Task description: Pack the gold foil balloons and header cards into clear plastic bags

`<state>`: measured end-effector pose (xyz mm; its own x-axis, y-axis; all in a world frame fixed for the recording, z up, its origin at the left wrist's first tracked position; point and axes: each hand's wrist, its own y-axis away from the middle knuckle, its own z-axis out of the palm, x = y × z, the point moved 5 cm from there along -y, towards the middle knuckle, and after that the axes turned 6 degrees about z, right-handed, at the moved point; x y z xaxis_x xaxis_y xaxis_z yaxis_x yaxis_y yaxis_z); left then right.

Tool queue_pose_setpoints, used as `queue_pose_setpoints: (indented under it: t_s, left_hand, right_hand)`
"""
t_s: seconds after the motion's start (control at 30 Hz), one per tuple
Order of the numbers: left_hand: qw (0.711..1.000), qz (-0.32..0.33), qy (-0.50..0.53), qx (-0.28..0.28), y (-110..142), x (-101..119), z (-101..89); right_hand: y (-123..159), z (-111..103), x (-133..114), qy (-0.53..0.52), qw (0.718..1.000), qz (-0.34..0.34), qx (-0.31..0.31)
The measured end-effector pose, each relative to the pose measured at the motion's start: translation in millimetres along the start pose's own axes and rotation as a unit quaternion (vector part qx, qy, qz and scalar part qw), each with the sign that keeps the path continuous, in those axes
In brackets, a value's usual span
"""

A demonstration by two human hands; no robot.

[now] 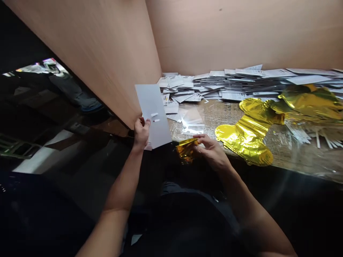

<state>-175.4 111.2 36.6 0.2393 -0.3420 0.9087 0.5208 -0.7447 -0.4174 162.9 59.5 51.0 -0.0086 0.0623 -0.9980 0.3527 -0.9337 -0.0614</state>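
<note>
My left hand (142,132) grips the lower left edge of a white card (157,96), thumb on its face. Near the card's middle are two small pale marks or slits. To the right, my right hand (210,150) pinches a folded piece of gold foil (187,149), apart from the card and just off the table's front edge. Beyond my right hand, flat gold foil balloons (248,134) lie on the table, partly overlapping. A clear plastic bag (191,117) rests on the tabletop between the card and the balloons.
Stacks of printed white cards (227,84) run along the back against a wooden panel (241,35). A second wooden panel (112,53) rises at the left. White straws (318,137) lie at the right on the worn tabletop (289,160). Boxes lie in the dark at the left.
</note>
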Motion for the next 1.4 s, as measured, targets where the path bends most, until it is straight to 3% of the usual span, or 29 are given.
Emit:
queue_pose_setpoints:
  t_s: [0.07, 0.17, 0.3, 0.37, 0.43, 0.5, 0.57, 0.63, 0.7, 0.83, 0.9, 0.97, 1.03, 1.1, 1.17, 1.23, 1.3, 1.33, 1.4]
  left_hand:
    - [0.984, -0.055, 0.162, -0.058, 43.1, 20.3, 31.8]
    - [0.927, -0.182, 0.279, -0.172, 101.8, 41.0, 67.9]
    - [0.828, -0.362, 0.295, -0.31, 142.0, 28.7, 95.2]
    - [0.799, -0.41, 0.276, -0.344, 148.8, 14.7, 106.3]
    - [0.795, -0.408, 0.25, -0.374, 150.8, 8.0, 117.4]
    - [0.788, -0.368, 0.195, -0.453, 153.9, 13.3, 128.8]
    - [0.764, -0.319, 0.133, -0.546, 158.5, 26.8, 137.8]
    - [0.743, -0.284, 0.1, -0.597, 159.8, 41.6, 143.0]
    - [0.747, -0.267, 0.098, -0.601, 155.8, 52.3, 146.1]
    - [0.768, -0.218, 0.075, -0.597, 150.1, 58.6, 156.0]
    - [0.819, -0.194, 0.069, -0.536, 151.3, 58.7, 166.4]
    - [0.873, -0.199, 0.096, -0.435, 159.9, 58.4, 177.9]
    - [0.896, -0.225, 0.133, -0.358, 176.8, 56.7, 188.5]
    - [0.896, -0.251, 0.154, -0.333, 194.7, 54.1, 195.9]
    - [0.892, -0.274, 0.156, -0.324, 205.2, 50.1, 197.1]
    - [0.885, -0.296, 0.15, -0.327, 208.5, 45.7, 195.0]
    - [0.875, -0.314, 0.145, -0.338, 208.1, 41.5, 193.7]
    - [0.871, -0.322, 0.146, -0.34, 207.5, 39.7, 194.1]
    - [0.863, -0.344, 0.16, -0.334, 206.8, 36.3, 197.0]
  right_hand:
    - [-10.1, 4.1, -5.2, 0.016, 0.999, -0.02, 0.029]
    - [-14.9, 2.5, -4.0, 0.065, 0.997, -0.004, 0.032]
    - [4.5, -12.2, 2.8, 0.126, 0.991, 0.051, -0.02]
    - [15.4, -22.9, 3.6, 0.2, 0.977, 0.065, -0.019]
    - [22.4, -32.4, 4.2, 0.27, 0.959, 0.08, -0.007]
    - [27.0, -39.5, 4.5, 0.293, 0.952, 0.092, -0.001]
    - [31.5, -43.5, 4.1, 0.247, 0.963, 0.103, -0.025]
    - [37.6, -46.9, 2.5, 0.152, 0.979, 0.114, -0.071]
    - [44.3, -54.2, 1.4, 0.067, 0.985, 0.131, -0.095]
    - [58.0, -68.5, 12.1, 0.001, 0.985, 0.171, -0.031]
    - [65.2, -64.9, 21.3, -0.007, 0.988, 0.15, 0.032]
    - [69.9, -64.8, 32.0, -0.004, 0.983, 0.112, 0.146]
    - [70.9, -74.8, 41.5, 0.019, 0.97, 0.085, 0.226]
    - [72.6, -104.6, 42.2, 0.071, 0.961, 0.062, 0.259]
    - [83.0, -160.7, 31.2, 0.162, 0.931, 0.052, 0.321]
    - [100.7, -234.6, 11.9, 0.285, 0.845, 0.074, 0.446]
    - [111.2, -303.4, -5.6, 0.385, 0.745, 0.148, 0.525]
    - [110.5, -330.7, -12.2, 0.417, 0.715, 0.185, 0.531]
    - [103.4, -368.8, -19.0, 0.442, 0.689, 0.267, 0.508]
